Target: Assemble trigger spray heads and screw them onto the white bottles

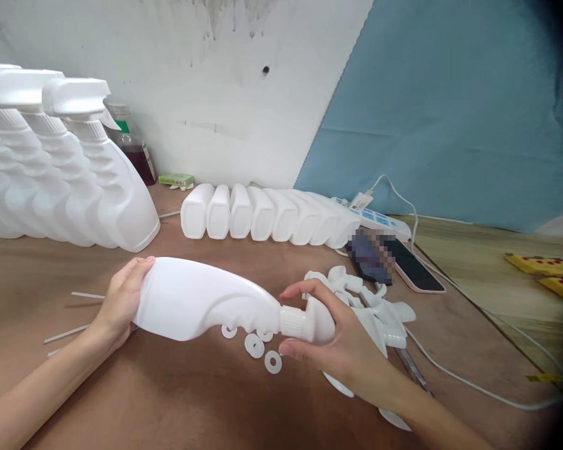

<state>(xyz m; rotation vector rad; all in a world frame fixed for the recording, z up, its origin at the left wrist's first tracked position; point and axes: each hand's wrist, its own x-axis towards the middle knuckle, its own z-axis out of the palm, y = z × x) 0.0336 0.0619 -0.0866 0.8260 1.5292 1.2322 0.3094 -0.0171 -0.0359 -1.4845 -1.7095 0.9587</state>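
One spray bottle (229, 300) is at centre, eight white bottles (284, 215) lie above it, and at least three upright spray bottles (70, 181) stand upper left. At least four washers (248, 345) show below centre, three thin tubes (65, 334) lower left, two yellow packs (544, 265) far right. The sprayer heads (396, 337) overlap too much to count.

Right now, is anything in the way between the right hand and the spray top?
Nothing visible is in between: the right hand cups the spray top on the bottle. White rings lie on the table.
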